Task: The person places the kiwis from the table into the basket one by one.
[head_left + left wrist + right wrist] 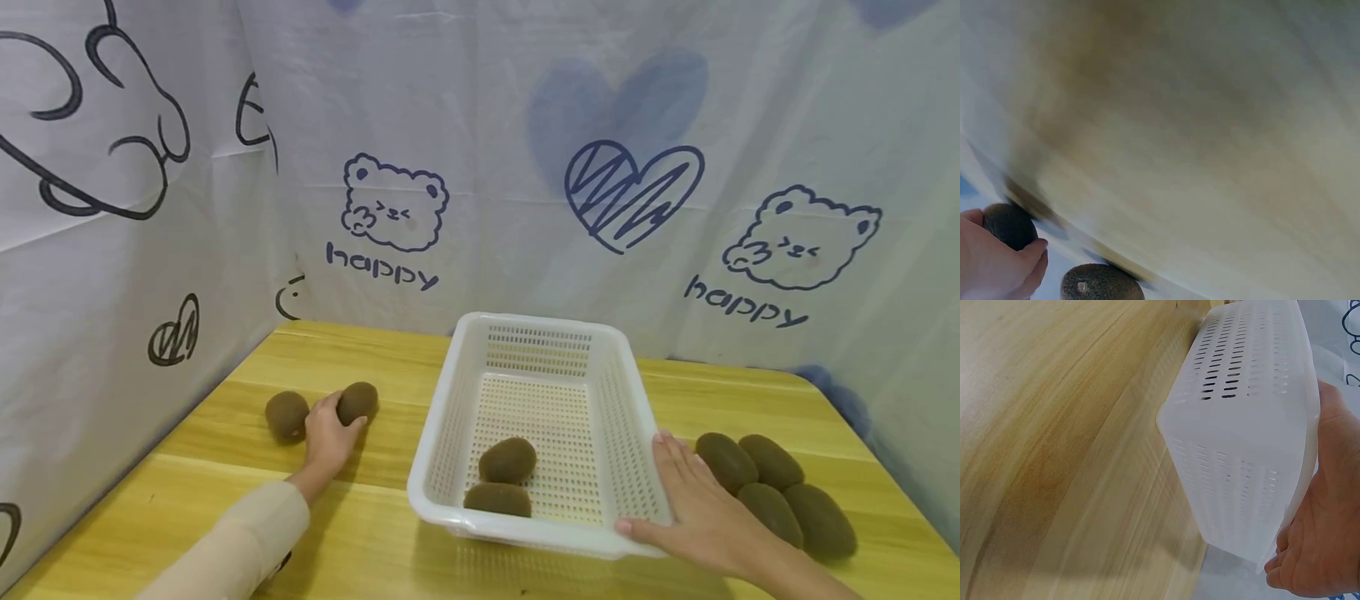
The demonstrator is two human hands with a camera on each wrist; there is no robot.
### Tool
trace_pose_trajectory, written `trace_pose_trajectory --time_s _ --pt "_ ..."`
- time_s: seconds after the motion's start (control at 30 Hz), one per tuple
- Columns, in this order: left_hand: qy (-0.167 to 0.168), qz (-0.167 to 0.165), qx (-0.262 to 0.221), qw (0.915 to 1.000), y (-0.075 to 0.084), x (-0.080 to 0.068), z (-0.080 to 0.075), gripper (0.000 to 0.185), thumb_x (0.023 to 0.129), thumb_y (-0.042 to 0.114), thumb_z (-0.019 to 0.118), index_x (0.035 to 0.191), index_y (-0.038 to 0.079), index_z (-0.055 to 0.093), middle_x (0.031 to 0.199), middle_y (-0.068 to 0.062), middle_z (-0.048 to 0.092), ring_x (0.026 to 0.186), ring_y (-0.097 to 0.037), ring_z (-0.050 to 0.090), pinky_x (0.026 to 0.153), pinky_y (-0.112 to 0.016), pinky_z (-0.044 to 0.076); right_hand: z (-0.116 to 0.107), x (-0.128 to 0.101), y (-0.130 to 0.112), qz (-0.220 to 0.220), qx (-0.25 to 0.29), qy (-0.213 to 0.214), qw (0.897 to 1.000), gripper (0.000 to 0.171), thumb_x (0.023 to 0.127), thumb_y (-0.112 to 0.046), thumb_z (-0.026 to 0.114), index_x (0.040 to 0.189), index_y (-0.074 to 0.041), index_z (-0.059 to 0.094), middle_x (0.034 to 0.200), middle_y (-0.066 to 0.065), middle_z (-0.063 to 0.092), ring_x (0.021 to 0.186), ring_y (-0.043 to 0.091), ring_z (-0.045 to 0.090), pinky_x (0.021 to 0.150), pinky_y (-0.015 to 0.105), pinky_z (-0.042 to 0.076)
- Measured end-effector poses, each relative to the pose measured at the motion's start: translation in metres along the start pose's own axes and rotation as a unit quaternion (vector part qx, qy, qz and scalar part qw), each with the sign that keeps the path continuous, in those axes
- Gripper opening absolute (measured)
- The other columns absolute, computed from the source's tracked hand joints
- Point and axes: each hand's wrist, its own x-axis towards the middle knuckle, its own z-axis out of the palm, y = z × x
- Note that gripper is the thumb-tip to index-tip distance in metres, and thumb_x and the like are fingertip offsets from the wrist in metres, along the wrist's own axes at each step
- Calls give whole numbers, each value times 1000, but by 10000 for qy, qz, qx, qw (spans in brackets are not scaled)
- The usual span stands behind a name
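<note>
Kiwi gripped, left of basket.
My left hand curls round it; slack pressure could let the rounded fruit roll. My right hand, fingers extended, rests against the basket.

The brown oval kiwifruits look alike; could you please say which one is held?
The brown oval kiwifruit gripped by the left hand, just right of the leftmost kiwifruit; no hand grips the others.

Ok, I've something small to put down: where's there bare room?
Bare table lies between the left hand and the basket, and behind the four kiwis. The basket's far half is free too. Crowded: the basket's near left corner, with two kiwis, and its near right, with the right hand beside the four.
</note>
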Motion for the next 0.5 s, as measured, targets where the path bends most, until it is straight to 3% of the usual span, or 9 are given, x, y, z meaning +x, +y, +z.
trace_pose_trajectory --time_s 0.23,0.5 --pt "-369 -24 133 9992 3 5 -4 55 85 7 64 130 -14 41 132 -35 43 124 -50 38 104 -58 35 0 1 0 -69 -34 63 10000 110 75 -58 64 142 15 16 148 34 15 136 49 19 107 63 21" --pt "-756 421 470 9951 6 10 -6 55 84 9 66 129 -14 44 130 -34 47 121 -48 44 99 -55 42 1 -1 0 -75 -20 102 9999 110 75 -58 64 142 15 15 148 34 15 136 50 19 108 63 21"
